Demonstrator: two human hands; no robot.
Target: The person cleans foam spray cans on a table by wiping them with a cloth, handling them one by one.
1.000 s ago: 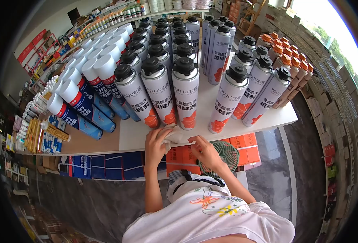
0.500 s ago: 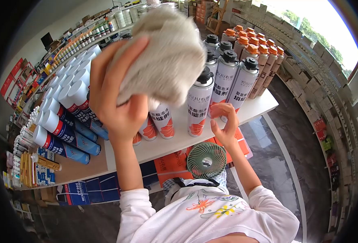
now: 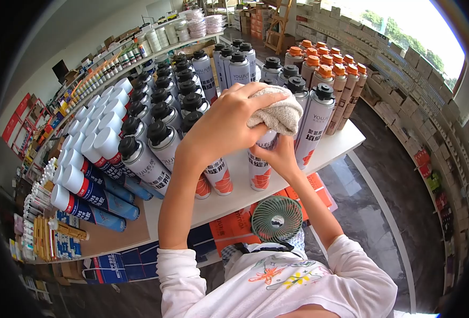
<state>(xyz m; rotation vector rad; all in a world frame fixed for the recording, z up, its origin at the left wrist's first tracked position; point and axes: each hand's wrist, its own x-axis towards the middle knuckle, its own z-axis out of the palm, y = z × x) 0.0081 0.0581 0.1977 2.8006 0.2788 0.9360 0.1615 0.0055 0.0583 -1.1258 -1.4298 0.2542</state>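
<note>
Head: curled left hand [image 3: 221, 124] over cloth [image 3: 281, 112]

At centre, the cloth [image 3: 280, 112] is off-white; the foam can [image 3: 259, 174] below is pale grey with an orange-red motif. Bottom centre, the white T-shirt [image 3: 282, 289] shows 1 orange flower; the fan [image 3: 277, 218] above is green.

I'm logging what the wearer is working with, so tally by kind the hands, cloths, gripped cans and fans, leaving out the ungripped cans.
Hands: 2 (left hand, right hand)
Cloth: 1
Gripped can: 1
Fan: 1
Total: 5
</note>
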